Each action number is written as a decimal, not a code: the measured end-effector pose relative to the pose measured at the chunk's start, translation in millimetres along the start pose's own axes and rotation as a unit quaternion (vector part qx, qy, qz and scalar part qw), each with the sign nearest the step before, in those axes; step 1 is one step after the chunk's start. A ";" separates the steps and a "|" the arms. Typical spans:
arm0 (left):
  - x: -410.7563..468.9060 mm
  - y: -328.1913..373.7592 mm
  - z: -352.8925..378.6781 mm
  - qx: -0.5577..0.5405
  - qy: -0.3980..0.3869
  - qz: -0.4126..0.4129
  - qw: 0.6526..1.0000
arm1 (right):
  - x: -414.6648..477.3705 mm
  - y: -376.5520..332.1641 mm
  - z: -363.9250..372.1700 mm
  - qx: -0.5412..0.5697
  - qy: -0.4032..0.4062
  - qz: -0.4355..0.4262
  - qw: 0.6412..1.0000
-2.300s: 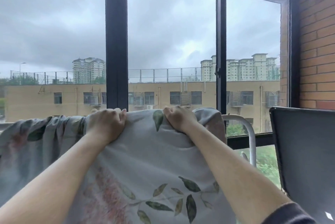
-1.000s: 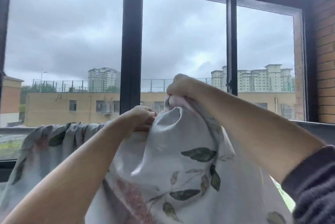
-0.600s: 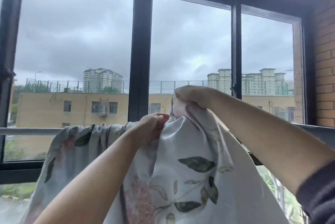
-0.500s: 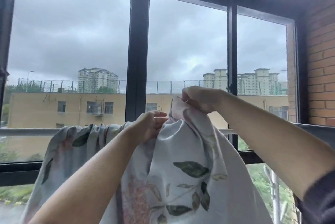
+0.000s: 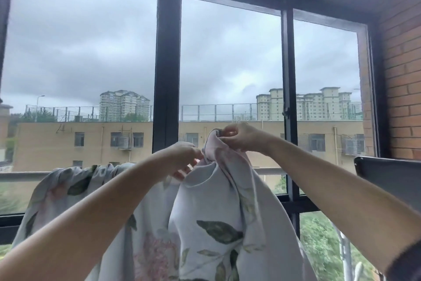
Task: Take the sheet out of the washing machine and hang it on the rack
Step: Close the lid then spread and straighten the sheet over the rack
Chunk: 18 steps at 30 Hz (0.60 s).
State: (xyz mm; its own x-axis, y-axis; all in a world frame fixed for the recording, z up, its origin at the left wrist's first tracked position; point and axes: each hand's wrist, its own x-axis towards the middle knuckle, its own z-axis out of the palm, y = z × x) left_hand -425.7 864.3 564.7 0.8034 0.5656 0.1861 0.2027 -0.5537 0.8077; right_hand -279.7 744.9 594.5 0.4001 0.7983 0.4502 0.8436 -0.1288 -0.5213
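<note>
left hand (image 5: pixel 182 155) and right hand (image 5: pixel 239 137) pinch sheet (image 5: pixel 205 212) top edge above rack (image 5: pixel 22 176); soft, limp, probably best held by hem

My right hand (image 5: pixel 241 137) sits a little higher than my left hand (image 5: pixel 183 157) and just to its right. Both pinch the top of the sheet (image 5: pixel 205 212), which hangs below them between my forearms. Left of my left hand the sheet lies bunched over the rack rail (image 5: pixel 20 176). The rail runs level behind and below both hands and comes out from behind the sheet under my right wrist. Behind the rail stands the window frame (image 5: pixel 167 75), one upright directly behind my left hand. The brick wall (image 5: pixel 403 75) is well to the right of my right hand, with a panel (image 5: pixel 391 178) under it, right of my right forearm.
</note>
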 end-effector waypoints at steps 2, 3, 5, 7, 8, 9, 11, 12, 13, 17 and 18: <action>-6.0 9.3 2.7 0.026 -0.008 -0.020 0.999 | 10.1 10.2 -3.1 -0.013 0.027 -0.025 0.999; -8.2 13.4 2.3 0.040 -0.013 -0.026 0.999 | 13.9 13.6 -3.8 -0.015 0.046 -0.036 0.998; -9.6 21.6 5.6 0.073 -0.016 -0.046 0.996 | 21.0 20.2 -3.9 -0.013 0.079 -0.065 0.995; -6.6 31.2 17.6 0.115 0.003 -0.074 0.991 | 28.0 29.2 -5.9 -0.041 0.085 -0.098 0.991; -6.2 36.2 23.8 0.142 0.014 -0.088 0.986 | 31.1 30.8 -6.4 -0.056 0.088 -0.111 0.988; -6.3 42.0 31.7 0.166 0.026 -0.102 0.980 | 34.8 33.8 -8.2 -0.064 0.087 -0.123 0.987; -6.6 52.9 49.3 0.201 0.058 -0.122 0.970 | 41.2 38.8 -12.7 -0.069 0.079 -0.155 0.982; -9.7 58.8 57.5 0.220 0.078 -0.119 0.965 | 42.7 40.3 -14.2 -0.073 0.072 -0.168 0.981; -13.1 65.0 65.5 0.241 0.104 -0.113 0.958 | 43.8 43.3 -16.7 -0.072 0.062 -0.181 0.979; -17.1 76.6 82.0 0.305 0.172 -0.141 0.926 | 37.3 50.8 -22.6 -0.026 0.035 -0.221 0.974; -17.5 78.6 86.1 0.312 0.189 -0.151 0.919 | 35.7 55.6 -23.1 -0.029 0.041 -0.230 0.972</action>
State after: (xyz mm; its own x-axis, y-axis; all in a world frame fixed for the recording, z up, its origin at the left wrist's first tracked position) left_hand -375.6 758.3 576.8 0.4304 0.8573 0.2825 0.7601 -0.5131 0.3988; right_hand -210.2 752.7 598.4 0.0008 0.7303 0.6831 0.9578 0.1958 -0.2104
